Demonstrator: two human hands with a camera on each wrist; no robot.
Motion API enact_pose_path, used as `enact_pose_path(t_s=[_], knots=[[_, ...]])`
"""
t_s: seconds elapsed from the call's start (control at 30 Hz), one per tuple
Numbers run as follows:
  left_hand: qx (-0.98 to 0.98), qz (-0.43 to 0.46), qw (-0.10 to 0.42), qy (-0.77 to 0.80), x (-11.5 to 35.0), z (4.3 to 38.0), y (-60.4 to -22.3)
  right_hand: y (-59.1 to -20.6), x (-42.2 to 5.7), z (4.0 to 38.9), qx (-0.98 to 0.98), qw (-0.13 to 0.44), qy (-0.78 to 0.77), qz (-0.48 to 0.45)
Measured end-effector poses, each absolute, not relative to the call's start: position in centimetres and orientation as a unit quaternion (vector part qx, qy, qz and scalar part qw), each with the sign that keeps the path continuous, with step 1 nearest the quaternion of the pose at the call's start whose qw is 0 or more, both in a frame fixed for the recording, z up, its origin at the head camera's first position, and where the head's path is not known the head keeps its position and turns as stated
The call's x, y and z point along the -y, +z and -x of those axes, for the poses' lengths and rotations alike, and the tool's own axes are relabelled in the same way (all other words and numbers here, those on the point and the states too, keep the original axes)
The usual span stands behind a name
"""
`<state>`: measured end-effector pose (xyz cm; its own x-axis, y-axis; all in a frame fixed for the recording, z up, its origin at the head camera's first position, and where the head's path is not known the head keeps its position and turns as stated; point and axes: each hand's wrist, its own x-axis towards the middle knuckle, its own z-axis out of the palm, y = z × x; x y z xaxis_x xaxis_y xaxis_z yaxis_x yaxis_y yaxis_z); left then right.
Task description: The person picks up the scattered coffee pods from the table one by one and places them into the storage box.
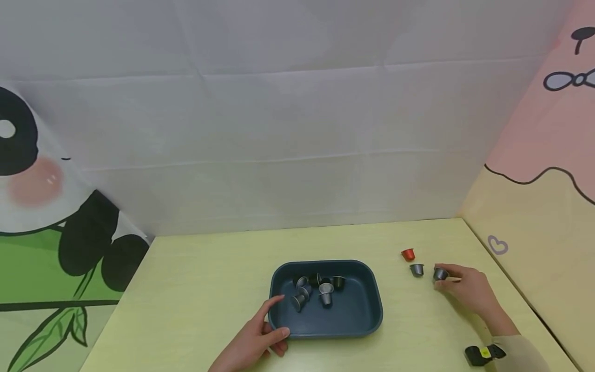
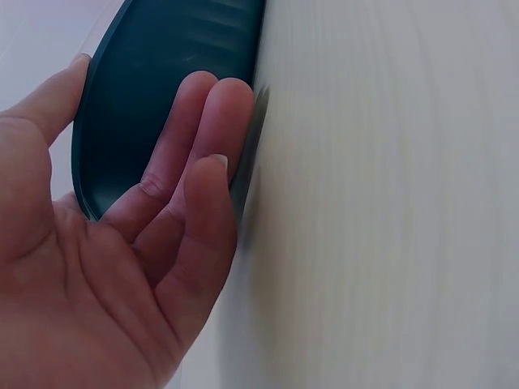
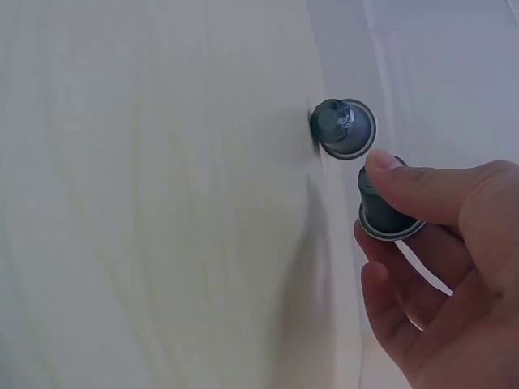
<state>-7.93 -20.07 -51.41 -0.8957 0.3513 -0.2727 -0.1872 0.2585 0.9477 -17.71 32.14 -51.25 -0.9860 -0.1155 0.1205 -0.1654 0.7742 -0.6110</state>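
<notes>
My right hand pinches a dark grey coffee capsule between thumb and fingers, at the right of the table. In the right wrist view, the held capsule shows its rimmed end downward, close to another capsule. A silver-grey capsule and a red capsule lie just left of that hand. My left hand holds the near left corner of a dark blue tray, index finger over the rim. In the left wrist view, curled fingers lie along the tray's outer wall.
Several black and grey capsules lie in the tray's left and middle part. A white cloth wall closes the table's back, with printed panels at both sides. The right panel stands close to the right hand.
</notes>
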Motion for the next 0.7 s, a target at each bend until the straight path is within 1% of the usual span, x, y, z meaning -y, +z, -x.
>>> enact_pose_path(t_s=[0.4, 0.7], knots=[[-0.773, -0.057, 0.218, 0.593, 20.0, 7.9, -51.2, -48.6, -30.3, 17.2, 0.931, 0.095, 0.344, -0.080], [-0.775, -0.059, 0.216, 0.591, 19.9, 7.8, -51.0, -47.3, -28.6, 17.0, 0.926, 0.108, 0.350, -0.092]])
